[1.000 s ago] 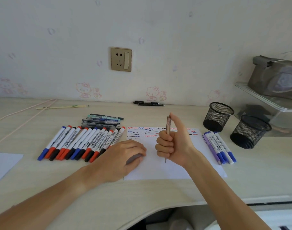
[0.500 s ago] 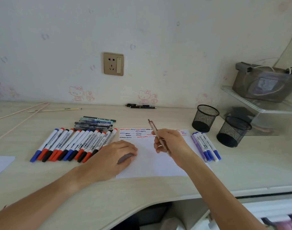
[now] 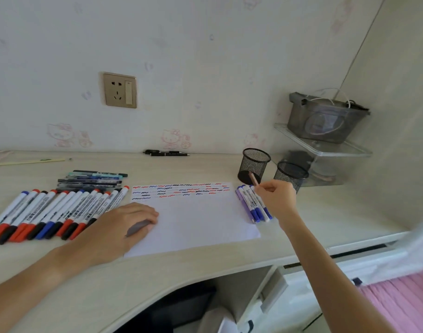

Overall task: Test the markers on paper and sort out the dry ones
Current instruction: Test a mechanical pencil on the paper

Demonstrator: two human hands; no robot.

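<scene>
Across to the right goes the right hand (image 3: 276, 197), away from the middle of the paper (image 3: 193, 219) where it held the pen upright a second ago; now it hangs past the paper's right edge, over the top of the blue-capped markers (image 3: 253, 205). Fingers are curled around a slim brownish pen (image 3: 253, 180), pinched near its lower end, with the upper end angled up and left in front of the nearer-to-paper mesh cup (image 3: 253, 165). Whether the pen touches that cup cannot be told. A second mesh cup (image 3: 291, 175) stands just beside the first, further from the paper, partly behind the hand.

The left hand (image 3: 116, 227) has not budged: it lies palm down on the paper's lower left corner, fingers loosely bent, pressing the sheet to the surface (image 3: 326, 212); a grey shadow sits under the fingertips.

Rows of red, blue and black squiggles (image 3: 179, 191) run along the paper's far edge. Left of the paper lies a long row of markers (image 3: 56, 212) with red, blue and black caps, side by side, touching. Beyond that row, a small stack of darker pens (image 3: 92, 180). Two black pens (image 3: 167, 153) rest by the wall beyond the paper.
</scene>
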